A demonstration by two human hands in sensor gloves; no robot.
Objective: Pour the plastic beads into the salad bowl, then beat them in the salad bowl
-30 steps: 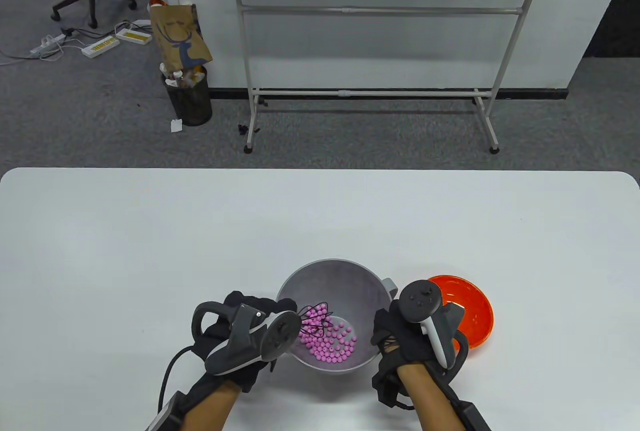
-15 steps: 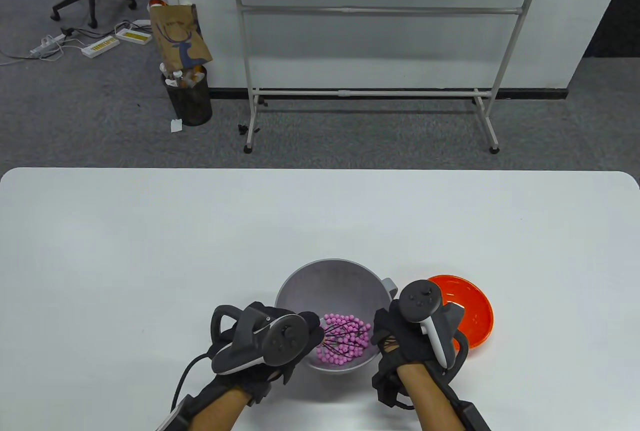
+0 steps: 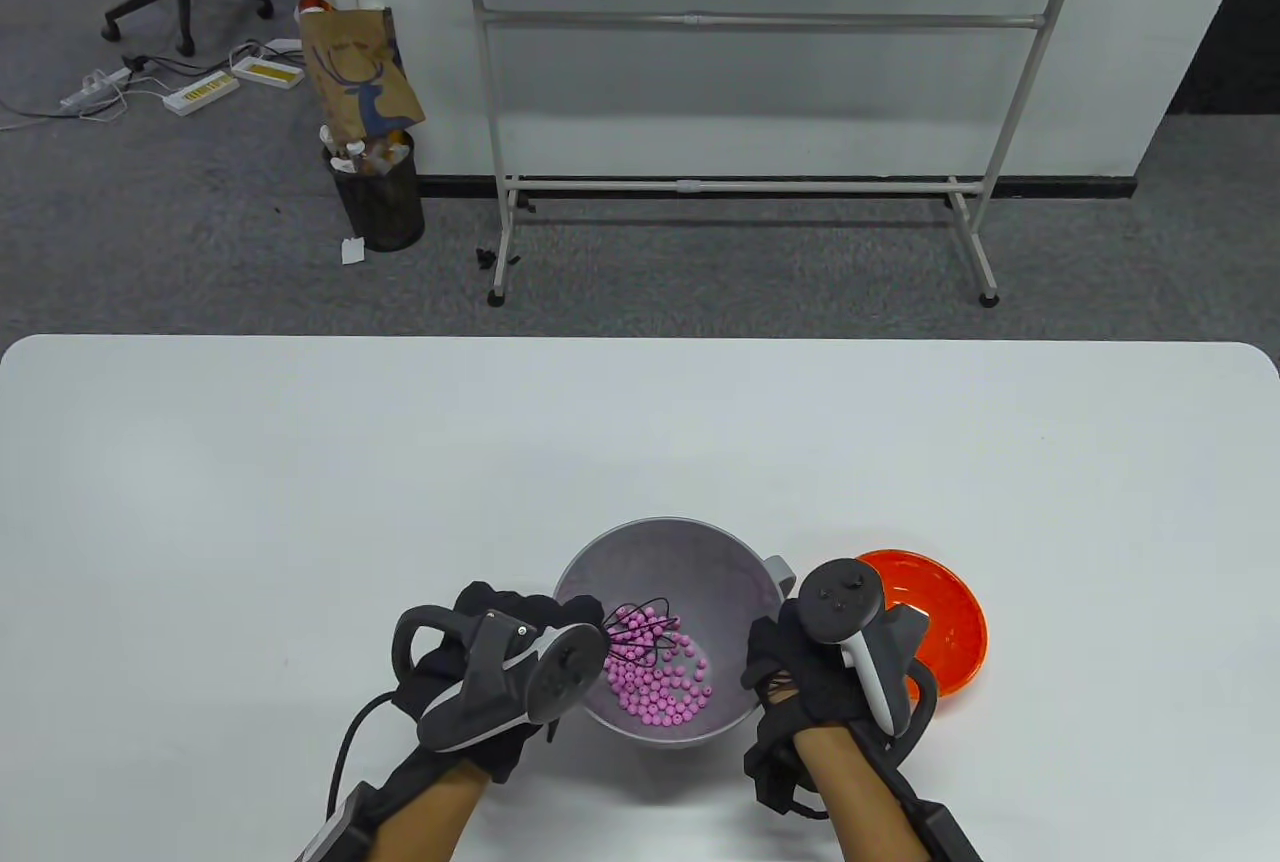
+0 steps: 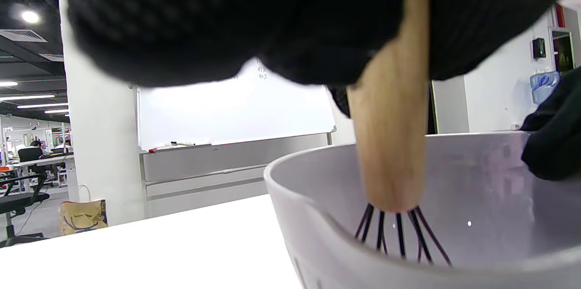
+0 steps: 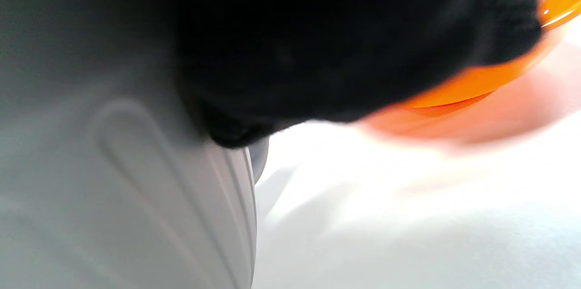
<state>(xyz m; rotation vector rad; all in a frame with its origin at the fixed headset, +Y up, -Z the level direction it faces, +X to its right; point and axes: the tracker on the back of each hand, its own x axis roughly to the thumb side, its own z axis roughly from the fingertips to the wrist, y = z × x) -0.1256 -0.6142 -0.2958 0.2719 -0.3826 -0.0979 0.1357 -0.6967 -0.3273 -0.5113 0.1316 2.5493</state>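
Observation:
A grey salad bowl (image 3: 668, 552) stands near the table's front edge with several pink plastic beads (image 3: 655, 687) spread over its bottom. My left hand (image 3: 500, 647) grips a whisk by its wooden handle (image 4: 392, 144); the black wires (image 3: 637, 632) dip among the beads at the bowl's left side. In the left wrist view the wires (image 4: 399, 237) fan out below the handle inside the bowl (image 4: 317, 216). My right hand (image 3: 790, 667) holds the bowl's right rim, its fingers against the outer wall (image 5: 136, 189).
An empty orange bowl (image 3: 935, 617) sits just right of the salad bowl, behind my right hand, also blurred in the right wrist view as the orange bowl (image 5: 476, 80). The white table (image 3: 400, 462) stretches far and wide. A whiteboard stand (image 3: 740, 182) is beyond it.
The left hand swung the whisk right through the beads, bunching them, then back to the left side; the beads are spread out again. The right hand stayed put on the rim.

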